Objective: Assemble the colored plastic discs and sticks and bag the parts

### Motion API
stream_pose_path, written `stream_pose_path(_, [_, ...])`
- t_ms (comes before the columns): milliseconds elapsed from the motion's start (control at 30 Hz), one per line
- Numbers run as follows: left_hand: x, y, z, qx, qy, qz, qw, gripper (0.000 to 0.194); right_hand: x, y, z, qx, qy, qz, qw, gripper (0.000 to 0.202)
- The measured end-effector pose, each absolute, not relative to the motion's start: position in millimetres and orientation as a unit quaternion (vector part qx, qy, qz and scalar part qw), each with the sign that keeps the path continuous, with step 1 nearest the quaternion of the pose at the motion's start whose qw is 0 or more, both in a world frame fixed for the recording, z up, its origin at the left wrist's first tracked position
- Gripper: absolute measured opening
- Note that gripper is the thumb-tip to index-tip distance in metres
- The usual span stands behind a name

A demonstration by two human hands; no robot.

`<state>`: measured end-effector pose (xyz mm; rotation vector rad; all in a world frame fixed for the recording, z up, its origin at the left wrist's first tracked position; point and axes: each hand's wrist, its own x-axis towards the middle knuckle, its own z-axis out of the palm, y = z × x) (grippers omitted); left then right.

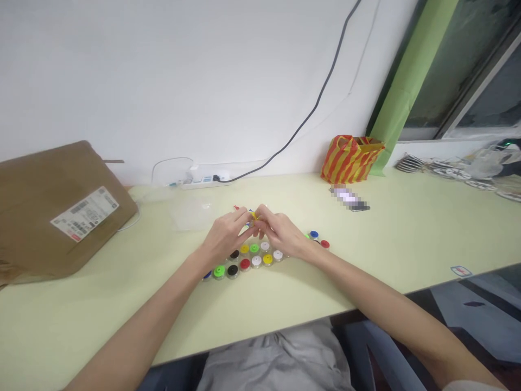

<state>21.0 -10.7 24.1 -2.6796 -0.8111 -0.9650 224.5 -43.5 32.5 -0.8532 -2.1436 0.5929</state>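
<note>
Pinching a small yellow piece (254, 215) between both hands

My left hand (228, 232) and right hand (280, 231) press fingertips around it, above the table (163, 304) (colourful capped containers (245, 264) sit just below).

The worktop (391, 233) is giving you room right of the capped jars (245, 264); the cardboard box (40, 184) is blocking your left.

White wall (122, 81) spans the upper left and center of the frame; pale yellow-green tabletop (386, 239) extends below it. Dark-paned window (456, 70) occupies the upper right, bordered by green curtain-like strip (415, 81). Lighting: even, soft across wall and tabletop
</note>
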Motion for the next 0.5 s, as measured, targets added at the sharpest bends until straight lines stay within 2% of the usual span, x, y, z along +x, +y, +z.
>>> stream_pose_path(233, [23.3, -17.7, 23.9, -0.914, -0.236, -0.331, -0.001, 0.014, 234.6, -38.1, 37.9, -0.203, -0.756, 0.495, 0.377, 0.027])
stream_pose_path(367, [28.3, -19.4, 21.2, -0.918, -0.213, -0.335, -0.014, 0.011, 243.5, -31.4, 42.6, -0.157, -0.738, 0.568, 0.329, 0.032])
stream_pose_path(500, [35.8, -20.7, 21.0, -0.925, -0.192, -0.325, 0.029, 0.011, 250.7, -25.6, 45.7, -0.151, -0.73, 0.601, 0.288, 0.032])
